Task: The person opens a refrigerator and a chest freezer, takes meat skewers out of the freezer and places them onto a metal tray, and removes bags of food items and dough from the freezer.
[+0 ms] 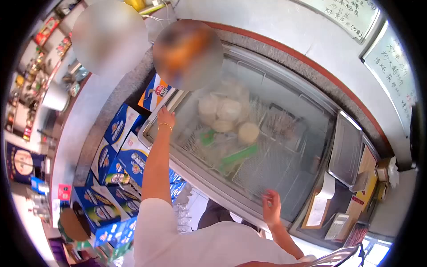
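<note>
A chest freezer with a frosted sliding glass lid [200, 155] lies in front of me. My left hand [166, 118], with a thin bracelet at its wrist, is closed on the lid's left frame. Over the near right part of the glass hangs my right hand [271, 208], its fingers loosely bent and apart, holding nothing. Through the misty glass show bags of pale round items [224, 109], a round tan item [248, 132], a green-edged bag [238, 154] and a tray of brownish food [282, 122]. Frost blurs their exact kinds.
Blue and white drink cartons [133, 164] are stacked left of the freezer. On its right end lie a metal tray [346, 149], a calculator [337, 226] and a clipboard with paper [316, 211]. Whiteboards [342, 18] hang on the wall beyond. Two blurred circles hide the upper left.
</note>
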